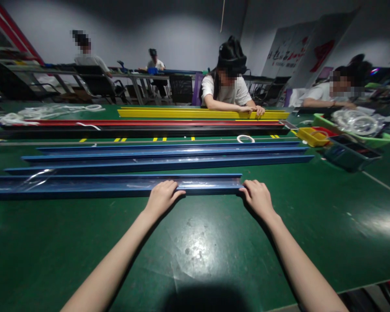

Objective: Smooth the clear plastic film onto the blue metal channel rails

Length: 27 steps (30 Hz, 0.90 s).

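Observation:
Nearest me lies a long blue U-shaped channel, running off past the left side of the view, with clear film lying inside it. My left hand is closed over its near wall, the fingers bent inside and the thumb along the outside. At the channel's right end, my right hand pinches the near corner between thumb and curled fingers. The fingertips of both hands are partly hidden. Just behind, more blue channels lie side by side, roughly parallel to the one I hold.
Across the green table, a person rests both hands on yellow channels. Red and black strips lie before them. A white tape ring sits mid-table. Bins stand right; white cords lie left.

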Available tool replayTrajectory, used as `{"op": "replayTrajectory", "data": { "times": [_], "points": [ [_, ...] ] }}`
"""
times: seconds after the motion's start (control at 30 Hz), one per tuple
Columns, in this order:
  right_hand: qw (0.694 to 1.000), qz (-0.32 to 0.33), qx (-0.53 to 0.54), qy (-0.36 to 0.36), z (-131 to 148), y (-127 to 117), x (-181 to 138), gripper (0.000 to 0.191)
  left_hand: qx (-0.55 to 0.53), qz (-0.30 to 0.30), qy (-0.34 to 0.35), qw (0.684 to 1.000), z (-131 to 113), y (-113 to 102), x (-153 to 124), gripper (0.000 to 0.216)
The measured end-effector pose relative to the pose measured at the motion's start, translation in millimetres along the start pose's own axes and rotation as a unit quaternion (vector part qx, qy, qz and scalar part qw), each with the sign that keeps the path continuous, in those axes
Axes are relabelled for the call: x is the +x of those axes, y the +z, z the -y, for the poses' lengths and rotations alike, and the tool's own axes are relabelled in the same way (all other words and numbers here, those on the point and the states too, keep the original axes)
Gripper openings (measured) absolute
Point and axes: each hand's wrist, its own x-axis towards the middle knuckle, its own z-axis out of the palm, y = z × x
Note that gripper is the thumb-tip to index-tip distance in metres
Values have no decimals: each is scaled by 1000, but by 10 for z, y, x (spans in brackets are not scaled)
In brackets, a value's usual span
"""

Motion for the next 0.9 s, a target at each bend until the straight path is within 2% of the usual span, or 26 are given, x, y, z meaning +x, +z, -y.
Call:
{"op": "replayTrajectory", "data": {
  "times": [0.4,0.9],
  "points": [
    [1000,7,11,-4,-5,10,-14,27,30,-28,-12,999,-14,72,-33,43],
    [999,4,33,8,2,6,-14,26,42,-48,-25,998,-68,82,-45,38]
  ]
}}
